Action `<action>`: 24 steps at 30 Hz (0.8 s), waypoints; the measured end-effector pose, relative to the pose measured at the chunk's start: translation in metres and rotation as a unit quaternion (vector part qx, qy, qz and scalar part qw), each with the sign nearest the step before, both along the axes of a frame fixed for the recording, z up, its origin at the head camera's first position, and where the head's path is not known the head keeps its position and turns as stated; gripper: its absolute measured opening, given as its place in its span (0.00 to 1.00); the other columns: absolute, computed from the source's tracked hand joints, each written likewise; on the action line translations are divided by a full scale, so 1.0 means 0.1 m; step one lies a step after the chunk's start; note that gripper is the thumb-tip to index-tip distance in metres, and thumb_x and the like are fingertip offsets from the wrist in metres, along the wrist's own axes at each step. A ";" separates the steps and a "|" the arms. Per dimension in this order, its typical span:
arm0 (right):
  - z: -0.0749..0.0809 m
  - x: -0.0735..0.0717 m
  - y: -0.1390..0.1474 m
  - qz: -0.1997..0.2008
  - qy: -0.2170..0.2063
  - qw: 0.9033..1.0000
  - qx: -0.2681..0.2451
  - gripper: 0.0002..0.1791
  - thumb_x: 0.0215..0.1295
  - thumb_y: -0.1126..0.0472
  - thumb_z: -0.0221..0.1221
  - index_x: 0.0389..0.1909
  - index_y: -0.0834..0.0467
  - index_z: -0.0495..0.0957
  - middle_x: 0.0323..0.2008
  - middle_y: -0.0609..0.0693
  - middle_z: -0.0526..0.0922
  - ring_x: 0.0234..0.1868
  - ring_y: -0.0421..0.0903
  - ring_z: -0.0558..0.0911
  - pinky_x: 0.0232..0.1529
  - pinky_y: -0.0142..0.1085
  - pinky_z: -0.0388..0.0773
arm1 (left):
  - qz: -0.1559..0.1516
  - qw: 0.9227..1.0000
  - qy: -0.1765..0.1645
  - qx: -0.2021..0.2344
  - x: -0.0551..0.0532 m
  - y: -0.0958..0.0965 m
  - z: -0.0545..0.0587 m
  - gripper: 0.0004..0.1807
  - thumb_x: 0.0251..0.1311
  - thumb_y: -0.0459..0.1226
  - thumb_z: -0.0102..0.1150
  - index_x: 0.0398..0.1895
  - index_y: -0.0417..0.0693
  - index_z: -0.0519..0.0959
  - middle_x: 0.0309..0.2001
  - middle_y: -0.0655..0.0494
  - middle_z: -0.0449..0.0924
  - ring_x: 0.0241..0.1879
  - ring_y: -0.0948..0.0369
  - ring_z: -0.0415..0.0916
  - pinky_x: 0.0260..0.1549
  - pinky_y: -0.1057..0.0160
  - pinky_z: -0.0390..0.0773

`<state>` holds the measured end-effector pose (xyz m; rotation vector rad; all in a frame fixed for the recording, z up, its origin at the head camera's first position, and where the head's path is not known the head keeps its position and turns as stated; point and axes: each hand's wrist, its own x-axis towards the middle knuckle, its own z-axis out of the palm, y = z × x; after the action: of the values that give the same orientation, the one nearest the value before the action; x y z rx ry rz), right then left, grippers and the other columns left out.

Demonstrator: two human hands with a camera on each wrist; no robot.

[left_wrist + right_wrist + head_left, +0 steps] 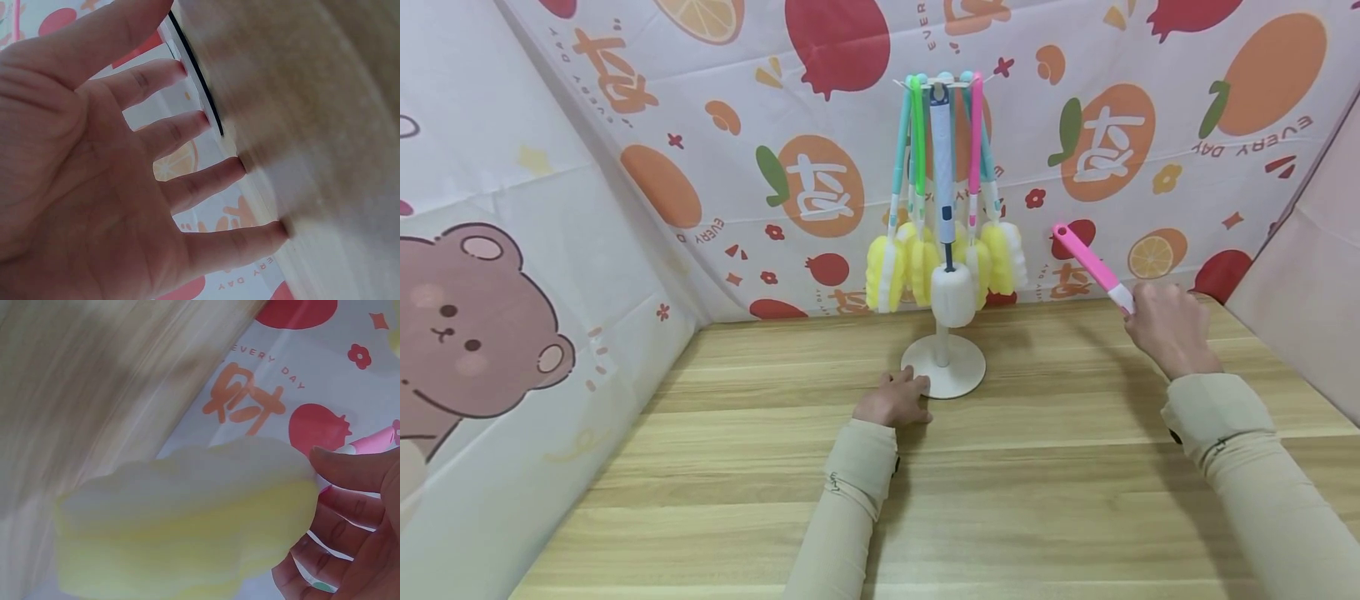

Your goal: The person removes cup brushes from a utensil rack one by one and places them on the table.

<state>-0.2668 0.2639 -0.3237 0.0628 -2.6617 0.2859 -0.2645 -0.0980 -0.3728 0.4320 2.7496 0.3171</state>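
My right hand (1170, 327) grips a pink-handled sponge brush (1093, 262) off to the right of the stand, raised over the table. In the right wrist view its yellow and white sponge head (187, 519) shows beside the thumb and fingers. My left hand (895, 400) rests with spread, mostly straight fingers at the round base (966, 371) of the white stand; in the left wrist view some fingertips (203, 119) touch the base's rim and others the table. On the stand hang several sponge brushes with teal, green and pink handles, plus a grey-handled brush (942, 158) with a white head.
The wood-grain table (760, 500) reaches back to a fruit-printed cloth (737, 233) behind the stand. A cloth with a bear print (475, 325) hangs at the left, and a pale cloth (1318, 275) bounds the right side.
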 end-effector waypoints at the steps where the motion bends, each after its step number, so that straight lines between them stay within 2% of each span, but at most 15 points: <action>1: -0.01 0.00 0.01 0.001 0.000 1.000 0.002 0.11 0.58 0.72 0.64 0.35 0.77 0.75 0.17 0.62 0.71 0.16 0.56 0.68 0.12 0.46 0.66 | 0.000 1.000 0.000 0.000 0.00 0.00 0.00 0.27 0.67 0.44 0.65 0.68 0.51 0.72 0.78 0.45 0.55 0.72 0.37 0.53 0.60 0.37 0.69; 7: -0.06 0.00 0.05 -0.007 -0.013 1.000 0.020 0.09 0.58 0.72 0.62 0.34 0.76 0.77 0.18 0.62 0.71 0.18 0.56 0.68 0.13 0.47 0.67 | 0.000 1.000 0.000 -0.001 0.00 0.00 0.01 0.29 0.67 0.44 0.65 0.70 0.51 0.70 0.78 0.45 0.55 0.73 0.37 0.53 0.61 0.37 0.68; 18: -0.15 0.01 0.14 -0.001 -0.056 0.998 0.017 0.05 0.57 0.73 0.60 0.30 0.75 0.77 0.16 0.58 0.70 0.18 0.54 0.68 0.15 0.46 0.67 | -0.005 1.000 0.007 -0.001 0.01 0.00 0.00 0.23 0.66 0.43 0.66 0.62 0.51 0.75 0.76 0.45 0.58 0.69 0.39 0.59 0.56 0.40 0.72; 24: -0.18 0.01 0.18 -0.004 -0.074 0.997 0.022 0.05 0.57 0.73 0.60 0.30 0.74 0.76 0.17 0.58 0.71 0.19 0.56 0.69 0.16 0.49 0.69 | -0.001 1.000 0.004 0.002 0.01 0.00 0.00 0.25 0.67 0.43 0.66 0.64 0.51 0.74 0.77 0.45 0.57 0.70 0.39 0.57 0.58 0.39 0.71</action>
<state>-0.2658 0.2817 -0.3419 0.0473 -2.8156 0.2374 -0.2640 -0.0981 -0.3728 0.4382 2.7570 0.3208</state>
